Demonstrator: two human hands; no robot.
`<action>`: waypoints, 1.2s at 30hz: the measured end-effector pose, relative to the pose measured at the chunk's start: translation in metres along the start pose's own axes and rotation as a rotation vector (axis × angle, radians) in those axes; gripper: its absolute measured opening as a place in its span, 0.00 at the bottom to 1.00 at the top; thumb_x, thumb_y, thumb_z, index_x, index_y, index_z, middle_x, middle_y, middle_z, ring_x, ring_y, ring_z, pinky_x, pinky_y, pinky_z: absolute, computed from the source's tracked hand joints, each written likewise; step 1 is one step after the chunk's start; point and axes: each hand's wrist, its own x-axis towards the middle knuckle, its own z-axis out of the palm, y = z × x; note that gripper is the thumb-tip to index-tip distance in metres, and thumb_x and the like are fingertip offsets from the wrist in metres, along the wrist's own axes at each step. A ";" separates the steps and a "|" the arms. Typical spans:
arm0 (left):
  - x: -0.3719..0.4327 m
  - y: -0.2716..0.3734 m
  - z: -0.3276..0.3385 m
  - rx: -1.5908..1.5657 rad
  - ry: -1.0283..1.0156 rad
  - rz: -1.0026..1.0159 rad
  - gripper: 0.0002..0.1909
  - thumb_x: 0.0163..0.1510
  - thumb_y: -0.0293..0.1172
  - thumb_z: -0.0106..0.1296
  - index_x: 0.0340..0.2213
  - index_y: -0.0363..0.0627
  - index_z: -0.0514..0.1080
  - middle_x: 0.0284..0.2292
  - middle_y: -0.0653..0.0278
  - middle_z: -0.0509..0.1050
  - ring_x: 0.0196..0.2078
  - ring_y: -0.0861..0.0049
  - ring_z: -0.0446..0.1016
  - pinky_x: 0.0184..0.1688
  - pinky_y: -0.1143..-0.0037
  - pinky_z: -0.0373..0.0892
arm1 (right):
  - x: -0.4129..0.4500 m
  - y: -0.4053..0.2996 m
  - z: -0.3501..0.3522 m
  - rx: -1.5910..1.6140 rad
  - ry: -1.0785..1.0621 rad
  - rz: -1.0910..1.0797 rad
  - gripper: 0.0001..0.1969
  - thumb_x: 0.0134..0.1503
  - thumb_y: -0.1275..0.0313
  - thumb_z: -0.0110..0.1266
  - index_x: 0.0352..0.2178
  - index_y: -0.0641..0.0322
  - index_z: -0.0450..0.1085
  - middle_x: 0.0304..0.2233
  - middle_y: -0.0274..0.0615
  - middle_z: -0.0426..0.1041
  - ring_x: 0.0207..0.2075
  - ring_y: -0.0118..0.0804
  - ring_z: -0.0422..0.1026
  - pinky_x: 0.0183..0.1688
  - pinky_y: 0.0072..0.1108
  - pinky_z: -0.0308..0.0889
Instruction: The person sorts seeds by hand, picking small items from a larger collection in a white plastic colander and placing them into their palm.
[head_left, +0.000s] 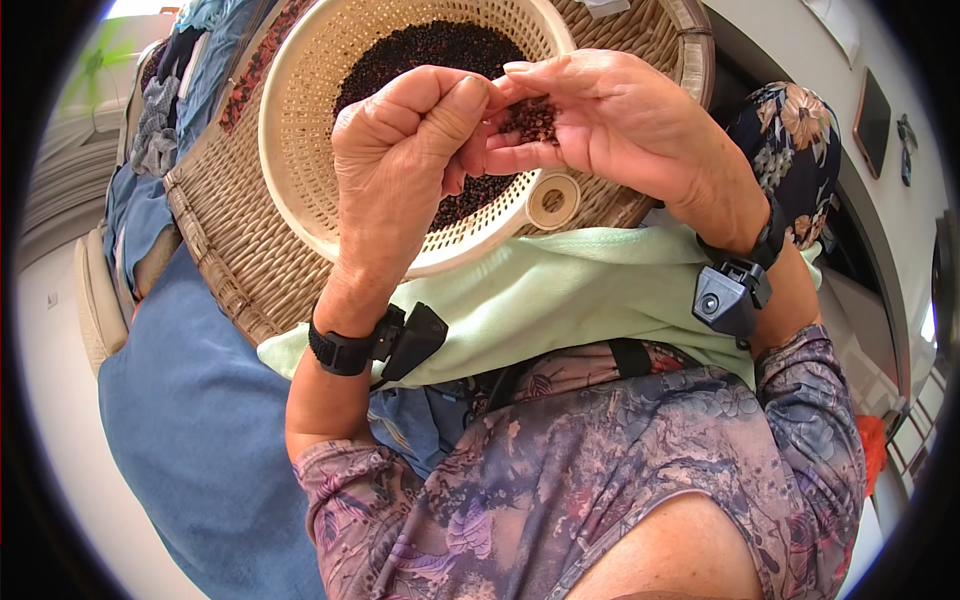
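A cream plastic colander with slotted walls sits before me, holding a bed of small, dark red-black dried berries or peppercorns. Above it, my right hand is cupped palm up around a small heap of reddish-brown peppercorns. My left hand meets its fingertips, thumb bent against the curled index finger. What lies inside that pinch is hidden. The colander's round handle tab points toward me on the right.
Under the colander is a woven wicker tray. A pale green cloth covers my lap, with blue fabric to the left. Wrist-mounted cameras sit on both forearms. A phone-like dark tablet lies on a white surface at right.
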 end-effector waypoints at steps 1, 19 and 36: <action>0.000 0.000 0.000 0.002 0.002 0.005 0.10 0.56 0.31 0.50 0.27 0.37 0.74 0.15 0.71 0.70 0.15 0.94 0.62 0.15 0.91 0.57 | 0.000 0.000 0.000 0.000 0.000 0.002 0.13 0.60 0.72 0.41 0.39 0.76 0.65 0.38 0.50 0.70 0.40 0.42 0.72 0.47 0.33 0.68; 0.020 -0.030 -0.058 0.763 0.047 0.067 0.07 0.52 0.24 0.46 0.29 0.36 0.73 0.18 0.60 0.71 0.20 0.77 0.70 0.24 0.78 0.66 | 0.001 -0.007 0.007 -0.096 0.182 -0.096 0.14 0.59 0.73 0.42 0.34 0.80 0.66 0.33 0.55 0.71 0.35 0.43 0.73 0.42 0.30 0.71; 0.013 -0.059 -0.037 0.937 -0.264 0.187 0.14 0.39 0.18 0.55 0.32 0.33 0.72 0.28 0.51 0.74 0.32 0.61 0.75 0.36 0.71 0.70 | -0.004 -0.016 0.030 -0.069 0.357 -0.017 0.11 0.59 0.74 0.43 0.35 0.77 0.66 0.33 0.51 0.70 0.34 0.39 0.72 0.39 0.23 0.71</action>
